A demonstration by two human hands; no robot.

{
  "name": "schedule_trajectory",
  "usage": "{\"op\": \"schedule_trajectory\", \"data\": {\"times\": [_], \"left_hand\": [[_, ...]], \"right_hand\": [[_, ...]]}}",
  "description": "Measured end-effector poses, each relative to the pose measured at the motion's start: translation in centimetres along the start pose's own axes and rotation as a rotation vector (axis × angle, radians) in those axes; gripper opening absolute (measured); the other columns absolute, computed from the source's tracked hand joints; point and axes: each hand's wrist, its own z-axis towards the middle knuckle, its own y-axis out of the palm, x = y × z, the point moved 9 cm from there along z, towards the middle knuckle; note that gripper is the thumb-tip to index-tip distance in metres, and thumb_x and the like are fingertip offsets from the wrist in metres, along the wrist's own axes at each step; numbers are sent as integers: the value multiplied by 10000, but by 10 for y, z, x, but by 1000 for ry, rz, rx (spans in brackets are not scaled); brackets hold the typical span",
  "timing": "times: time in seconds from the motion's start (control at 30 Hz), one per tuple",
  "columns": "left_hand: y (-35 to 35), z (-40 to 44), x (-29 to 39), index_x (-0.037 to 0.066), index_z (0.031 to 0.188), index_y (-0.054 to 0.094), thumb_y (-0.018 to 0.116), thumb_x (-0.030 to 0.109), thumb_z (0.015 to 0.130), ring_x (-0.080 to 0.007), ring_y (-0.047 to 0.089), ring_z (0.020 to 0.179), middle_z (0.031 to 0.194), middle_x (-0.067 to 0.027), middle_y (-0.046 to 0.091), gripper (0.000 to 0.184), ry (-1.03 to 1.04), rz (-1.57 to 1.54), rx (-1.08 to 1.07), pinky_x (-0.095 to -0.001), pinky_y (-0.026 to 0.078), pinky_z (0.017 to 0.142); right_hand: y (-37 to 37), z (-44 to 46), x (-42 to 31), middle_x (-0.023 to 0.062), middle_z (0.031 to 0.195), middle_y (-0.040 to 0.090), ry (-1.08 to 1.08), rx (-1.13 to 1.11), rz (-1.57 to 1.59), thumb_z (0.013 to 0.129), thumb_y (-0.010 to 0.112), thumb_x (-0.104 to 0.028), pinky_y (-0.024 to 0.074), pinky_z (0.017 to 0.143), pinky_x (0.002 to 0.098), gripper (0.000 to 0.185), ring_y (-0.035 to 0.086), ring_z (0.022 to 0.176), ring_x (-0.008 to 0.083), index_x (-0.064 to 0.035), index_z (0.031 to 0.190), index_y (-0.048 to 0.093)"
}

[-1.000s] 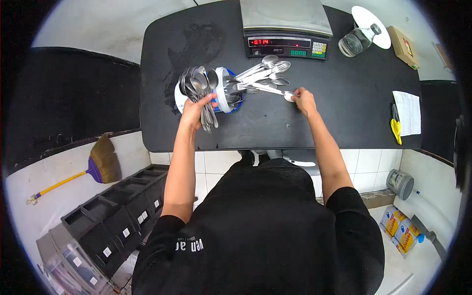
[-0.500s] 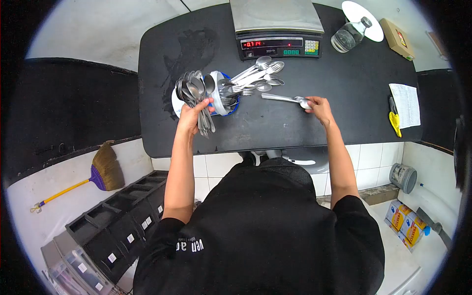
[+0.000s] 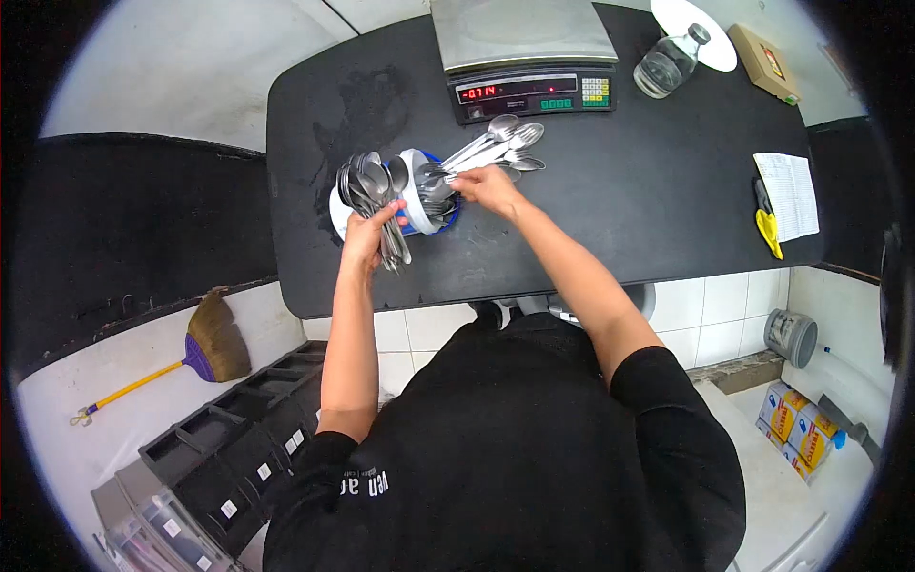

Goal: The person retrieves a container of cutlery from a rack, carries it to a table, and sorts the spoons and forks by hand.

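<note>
My left hand [image 3: 364,238] is closed around a thick bundle of metal spoons [image 3: 367,181], bowls up and handles down. Beside it, a white tub with a blue rim [image 3: 414,195] lies tipped on the table, cutlery inside its mouth. Over the right side of that mouth is my right hand [image 3: 488,189], fingers pinched together by the cutlery; what they hold is too small to make out. Loose spoons and forks [image 3: 496,143] lie in a pile just beyond the right fingers.
A scale [image 3: 534,91] showing -0.714 stands at the back of the black table [image 3: 591,219]. To its right are a glass bottle [image 3: 667,67], a white plate [image 3: 720,43] and a cardboard box [image 3: 765,65]. A written sheet [image 3: 787,195] and yellow-black item [image 3: 767,232] lie far right.
My right hand has moved left from the table's middle to the tub's mouth, and the spoon it held no longer shows there. My left hand keeps its bundle. The view has shifted slightly.
</note>
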Motion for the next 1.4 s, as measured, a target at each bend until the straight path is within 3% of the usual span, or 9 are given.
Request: {"op": "schedule_trajectory", "data": {"times": [0.07, 0.13, 0.2, 0.3, 0.6, 0.73, 0.93, 1.23, 1.4], "left_hand": [[1, -1, 1, -9, 1047, 617, 664, 50, 829, -160, 645, 693, 925, -111, 692, 230, 16, 5, 3, -285, 535, 608], [-1, -1, 1, -10, 1051, 616, 670, 59, 826, -157, 641, 692, 927, -113, 692, 242, 28, -8, 5, -285, 534, 610], [-1, 0, -1, -10, 1049, 617, 676, 68, 818, -154, 637, 695, 926, -115, 692, 251, 17, 16, -5, -285, 532, 611], [-2, 1, 0, -16, 1042, 620, 677, 72, 813, -154, 633, 700, 923, -113, 694, 253, 15, 24, -2, -290, 529, 622], [-2, 2, 0, -24, 1040, 623, 675, 77, 824, -147, 638, 706, 932, -119, 697, 245, 13, 56, -16, -284, 532, 625], [-1, 2, 1, -22, 1053, 620, 671, 73, 825, -149, 638, 706, 943, -119, 696, 252, 18, 70, -13, -286, 533, 624], [-1, 4, 1, -20, 1077, 609, 660, 61, 828, -156, 641, 708, 952, -117, 695, 267, -9, 91, -23, -289, 535, 624], [0, 3, 1, -18, 1076, 609, 654, 62, 834, -160, 647, 722, 959, -116, 695, 259, -18, 58, -24, -288, 536, 625], [2, 0, 1, -6, 1113, 592, 669, 96, 830, -149, 642, 727, 985, -105, 692, 310, -14, 106, -22, -285, 530, 616]], "right_hand": [[-38, 9, -12, 110, 953, 701, -165, 167, -402, 803, 720, -187, 525, 742, 391, 363, 668, 799, 285, -38, 1128, 657], [-86, 11, -25, 99, 1055, 669, -103, 320, -673, 755, 736, -177, 504, 837, 394, 447, 636, 896, 338, -97, 1182, 632], [-112, -4, -59, 108, 1196, 588, -372, 583, -1060, 726, 736, -156, 482, 901, 385, 521, 564, 1030, 347, -115, 1226, 595], [-116, 21, -41, 128, 1227, 512, -245, 315, -1133, 723, 748, -167, 461, 948, 406, 532, 491, 1143, 312, -110, 1220, 564], [-142, 31, -15, 195, 978, 642, -248, 274, -1038, 741, 733, -153, 491, 845, 438, 251, 619, 932, 383, -38, 958, 676], [-156, 21, -26, 216, 866, 663, -206, 275, -1035, 791, 659, -160, 497, 792, 449, 183, 643, 870, 367, -53, 933, 703], [-191, 0, -33, 182, 733, 671, 69, 239, -761, 837, 637, -120, 524, 620, 366, 168, 671, 586, 238, 7, 930, 696], [-208, -29, -71, 127, 696, 669, 86, 179, -739, 844, 629, -98, 521, 555, 313, 181, 649, 561, 163, 45, 937, 690], [-138, 0, -51, 116, 658, 676, 24, 41, -691, 835, 647, -162, 525, 589, 318, 182, 654, 556, 159, 7, 866, 707]]}}
